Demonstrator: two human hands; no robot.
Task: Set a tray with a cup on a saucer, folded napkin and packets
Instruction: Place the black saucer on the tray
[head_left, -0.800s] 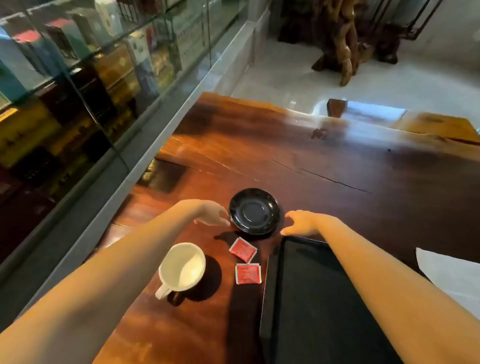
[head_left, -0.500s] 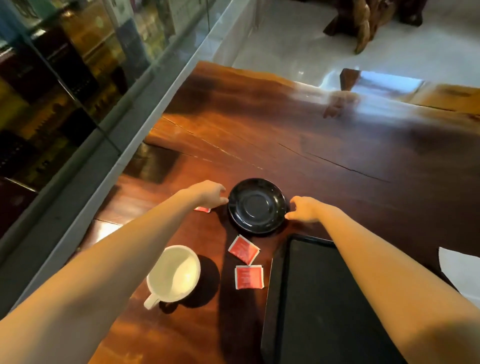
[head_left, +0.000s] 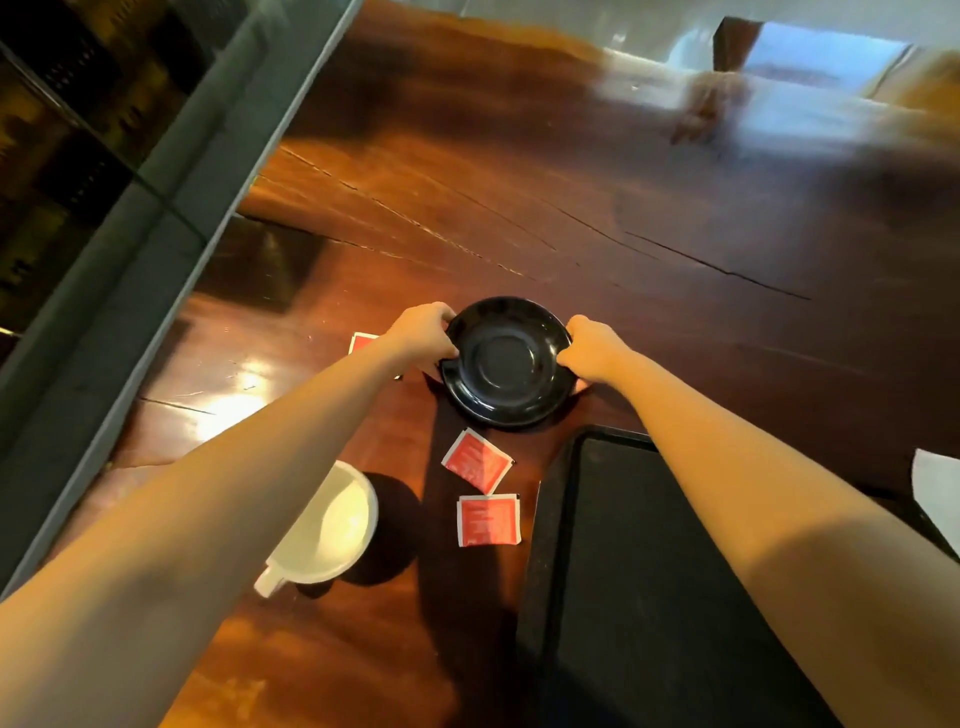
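A black saucer (head_left: 506, 361) sits on the dark wooden table. My left hand (head_left: 423, 332) grips its left rim and my right hand (head_left: 589, 348) grips its right rim. A black tray (head_left: 623, 597) lies near me on the right, partly under my right forearm. A white cup (head_left: 332, 525) stands near me on the left, half hidden by my left forearm. Two red packets (head_left: 477, 461) (head_left: 488, 519) lie between cup and tray. A third red packet (head_left: 362, 342) peeks out behind my left wrist. A white napkin (head_left: 937, 493) shows at the right edge.
The wooden table (head_left: 571, 218) stretches far ahead with cracks in its surface. A glass cabinet with a grey frame (head_left: 156, 182) runs along the table's left side. Pale floor shows beyond the far edge.
Both hands have closed in from beside the saucer and taken hold of its rim. The view has tilted further down toward the table.
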